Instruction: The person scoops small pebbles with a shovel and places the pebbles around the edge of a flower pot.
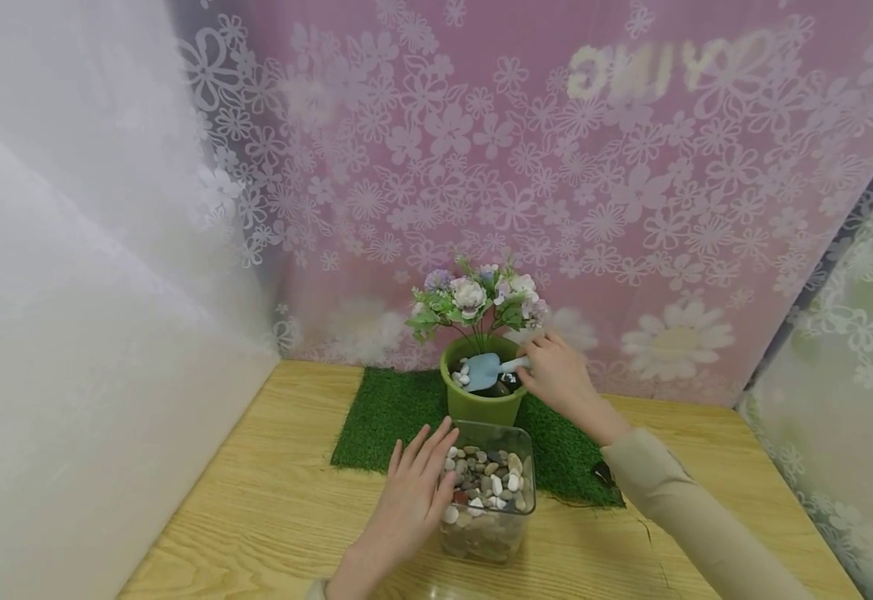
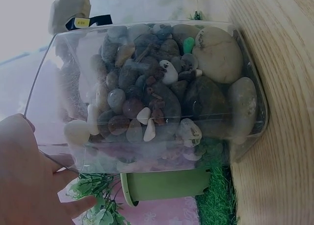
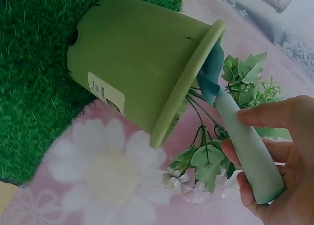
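Note:
My right hand (image 1: 559, 377) grips the pale handle of a small blue trowel (image 1: 484, 372); in the right wrist view its fingers wrap the handle (image 3: 248, 149). The trowel's blade lies inside the rim of a green flowerpot (image 1: 487, 408), above white and dark stones. Artificial flowers (image 1: 474, 297) with leaves stand in the pot. My left hand (image 1: 411, 492) rests with straight, spread fingers against the left rim of a clear square container (image 1: 532, 479). Pebbles (image 1: 485, 479) of several colours fill much of that container, as the left wrist view shows through its wall.
The pot stands on a green artificial grass mat (image 1: 391, 417), laid over a wood-grain table (image 1: 271, 500). A small dark object (image 1: 603, 473) lies at the mat's right edge. Behind hangs a pink floral curtain (image 1: 481, 167), with pale sheets on both sides.

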Demonstrator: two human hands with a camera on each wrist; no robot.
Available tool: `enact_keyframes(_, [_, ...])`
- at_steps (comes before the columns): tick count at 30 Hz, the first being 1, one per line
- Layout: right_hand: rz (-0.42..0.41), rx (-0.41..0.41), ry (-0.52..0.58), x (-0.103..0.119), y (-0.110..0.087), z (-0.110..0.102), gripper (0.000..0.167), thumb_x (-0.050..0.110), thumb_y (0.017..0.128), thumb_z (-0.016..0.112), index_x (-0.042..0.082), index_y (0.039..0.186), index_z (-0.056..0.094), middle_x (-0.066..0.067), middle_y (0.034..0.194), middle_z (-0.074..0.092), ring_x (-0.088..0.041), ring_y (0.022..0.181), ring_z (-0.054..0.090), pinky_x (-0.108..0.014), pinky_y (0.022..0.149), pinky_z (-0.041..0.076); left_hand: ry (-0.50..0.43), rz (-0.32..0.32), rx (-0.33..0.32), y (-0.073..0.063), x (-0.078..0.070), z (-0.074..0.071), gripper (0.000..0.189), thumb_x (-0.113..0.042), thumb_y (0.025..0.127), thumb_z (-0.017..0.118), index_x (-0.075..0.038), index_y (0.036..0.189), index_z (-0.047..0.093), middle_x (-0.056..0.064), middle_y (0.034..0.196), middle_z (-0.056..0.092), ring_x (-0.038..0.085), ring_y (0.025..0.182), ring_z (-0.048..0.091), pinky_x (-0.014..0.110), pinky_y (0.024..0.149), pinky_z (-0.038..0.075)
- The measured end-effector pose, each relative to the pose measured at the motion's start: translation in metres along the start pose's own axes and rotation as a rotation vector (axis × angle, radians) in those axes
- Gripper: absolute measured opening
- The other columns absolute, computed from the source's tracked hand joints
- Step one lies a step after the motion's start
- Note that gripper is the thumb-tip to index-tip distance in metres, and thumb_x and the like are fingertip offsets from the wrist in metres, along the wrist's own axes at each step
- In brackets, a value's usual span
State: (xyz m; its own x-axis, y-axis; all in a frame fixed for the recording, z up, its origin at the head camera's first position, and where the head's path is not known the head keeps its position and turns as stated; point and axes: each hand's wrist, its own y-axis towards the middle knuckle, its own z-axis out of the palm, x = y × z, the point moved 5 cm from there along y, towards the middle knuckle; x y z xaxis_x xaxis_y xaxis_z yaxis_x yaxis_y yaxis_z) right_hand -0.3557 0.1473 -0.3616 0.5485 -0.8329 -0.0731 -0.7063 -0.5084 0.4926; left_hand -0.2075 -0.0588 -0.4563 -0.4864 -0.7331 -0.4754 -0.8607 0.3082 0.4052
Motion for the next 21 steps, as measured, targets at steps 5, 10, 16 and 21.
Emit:
enact_keyframes(5, [-0.002,-0.01,-0.032,-0.0005,0.0025,-0.0001,0.018,0.013,0.086,0.078,-0.001,0.097,0.074,-0.014,0.095,0.071,-0.032,0.095,0.062,-0.047,0.107,0.044,-0.003,0.002,-0.003,-0.0003,-0.0003,-0.0005,0.054,-0.032,0.11,0.043,-0.024,0.161,0.03,-0.009,0.168,0.022,0.03,0.153,0.025,0.069,0.117,0.017])
enact_keyframes(10, [0.028,-0.035,-0.064,-0.0043,0.002,-0.0036,0.02,0.014,0.085,0.078,-0.001,0.098,0.075,-0.014,0.096,0.072,-0.032,0.093,0.062,-0.043,0.094,0.05,0.004,0.006,-0.013,-0.0007,-0.0011,-0.0011,0.054,-0.03,0.109,0.044,-0.022,0.161,0.031,-0.006,0.168,0.024,0.031,0.152,0.025,0.07,0.117,0.017])
enact_keyframes(16, [0.014,-0.065,-0.065,-0.0056,0.0005,-0.0071,0.016,0.013,0.085,0.078,0.0,0.096,0.076,-0.013,0.092,0.072,-0.032,0.09,0.06,-0.042,0.086,0.049,0.005,0.0,-0.015,-0.0006,-0.0009,-0.0013,0.054,-0.031,0.11,0.044,-0.023,0.161,0.031,-0.008,0.168,0.023,0.027,0.153,0.024,0.069,0.118,0.017])
enact_keyframes(21, [0.011,-0.075,-0.081,-0.0053,-0.0015,-0.0089,0.016,0.013,0.086,0.077,0.0,0.095,0.075,-0.013,0.092,0.071,-0.031,0.088,0.06,-0.041,0.082,0.05,0.005,0.01,-0.02,-0.0008,-0.0015,-0.0012,0.054,-0.03,0.109,0.044,-0.022,0.161,0.032,-0.005,0.167,0.025,0.03,0.152,0.026,0.07,0.116,0.018])
